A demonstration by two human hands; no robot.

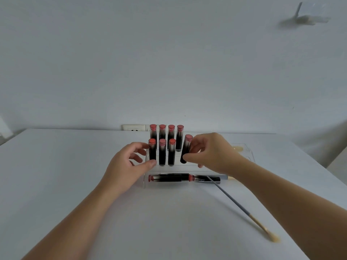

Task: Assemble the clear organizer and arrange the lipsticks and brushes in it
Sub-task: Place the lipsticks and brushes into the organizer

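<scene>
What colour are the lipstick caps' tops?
Red-pink on the lipsticks, clearest in the head view.

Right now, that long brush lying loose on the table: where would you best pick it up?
Pinch the long brush midway along its thin grey handle, from above. It lies flat and slanted on the table, bristles nearest the person, and its far end leans on the clear organizer.
</scene>
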